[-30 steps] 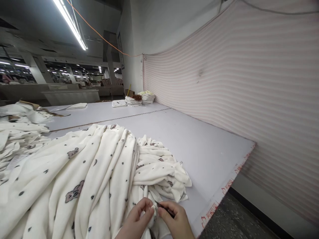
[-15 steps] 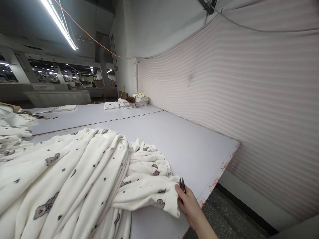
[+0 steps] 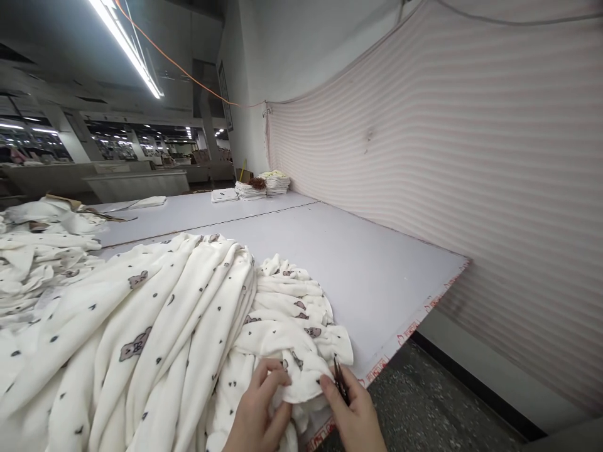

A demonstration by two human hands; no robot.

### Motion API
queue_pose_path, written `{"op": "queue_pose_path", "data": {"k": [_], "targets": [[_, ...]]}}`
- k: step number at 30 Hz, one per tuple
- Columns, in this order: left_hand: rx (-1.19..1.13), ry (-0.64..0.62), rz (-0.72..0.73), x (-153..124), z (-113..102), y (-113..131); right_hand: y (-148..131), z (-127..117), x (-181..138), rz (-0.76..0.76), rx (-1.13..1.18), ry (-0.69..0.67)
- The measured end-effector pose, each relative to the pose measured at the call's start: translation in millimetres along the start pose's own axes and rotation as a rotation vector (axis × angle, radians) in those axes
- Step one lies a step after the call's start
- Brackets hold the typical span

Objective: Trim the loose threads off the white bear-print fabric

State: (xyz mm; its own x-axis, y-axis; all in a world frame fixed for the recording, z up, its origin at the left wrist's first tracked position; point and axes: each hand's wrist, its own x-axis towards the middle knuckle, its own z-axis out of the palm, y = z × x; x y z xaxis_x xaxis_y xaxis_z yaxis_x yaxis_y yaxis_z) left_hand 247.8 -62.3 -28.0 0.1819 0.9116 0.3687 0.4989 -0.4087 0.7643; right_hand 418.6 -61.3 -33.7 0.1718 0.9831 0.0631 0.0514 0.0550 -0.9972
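A large heap of white, soft-looking fabric [image 3: 179, 314] with grey bear heads and small dark marks lies gathered in folds on the table. My left hand [image 3: 261, 402] has its fingers curled at a loose end of this fabric, which it appears to grip. Beside it, my right hand [image 3: 351, 405] is closed around dark thread snips [image 3: 340, 380], their points upward. Its thumb and fingers also pinch the fabric's edge. Between the two hands the cloth hangs near the table's front edge. The undersides of my fingers are hidden.
The pale tabletop [image 3: 377, 270] extends back and right, with red print along its edge. Folded white stacks [image 3: 274, 182] stand at the far end. More crumpled white cloth [image 3: 42, 263] lies at left. A striped pink sheet [image 3: 471, 157] hangs along the right side.
My left hand has come into view and taken the fabric. My right hand has shifted slightly down, still with the snips. The view has turned a little left.
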Motion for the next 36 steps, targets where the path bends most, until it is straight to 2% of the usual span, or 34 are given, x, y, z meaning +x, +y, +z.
{"op": "queue_pose_path", "data": {"k": [4,9,11,14,17,21,24,29,36], "targets": [[-0.061,-0.044,-0.05,-4.0,-5.3,4.2,-6.0,-5.6,0.0,-0.095,-0.151,-0.003],[-0.216,-0.195,-0.299,0.8,-12.7,12.5,-6.7,-0.2,1.9,-0.14,-0.142,0.025],[-0.298,-0.201,-0.356,2.7,-13.1,12.5,-4.9,0.3,-1.1,-0.211,-0.147,-0.015],[-0.364,-0.157,-0.387,4.0,-11.1,8.4,-2.0,2.5,-7.9,-0.403,-0.156,-0.131],[-0.412,-0.206,-0.349,4.0,-10.7,5.8,1.2,10.1,-11.3,-0.496,-0.181,-0.174],[-0.446,-0.302,-0.356,2.2,-17.1,10.9,9.1,20.1,-8.6,-0.431,-0.233,-0.209],[-0.365,-0.339,-0.368,-0.4,-20.4,15.6,14.6,22.5,-8.3,-0.401,-0.244,-0.229],[-0.224,-0.257,-0.381,-3.9,-15.6,11.9,16.1,26.4,-13.5,-0.345,-0.224,-0.201],[-0.272,-0.256,-0.389,-2.1,-17.2,13.7,16.7,36.8,-16.0,-0.22,-0.156,-0.087]]}}
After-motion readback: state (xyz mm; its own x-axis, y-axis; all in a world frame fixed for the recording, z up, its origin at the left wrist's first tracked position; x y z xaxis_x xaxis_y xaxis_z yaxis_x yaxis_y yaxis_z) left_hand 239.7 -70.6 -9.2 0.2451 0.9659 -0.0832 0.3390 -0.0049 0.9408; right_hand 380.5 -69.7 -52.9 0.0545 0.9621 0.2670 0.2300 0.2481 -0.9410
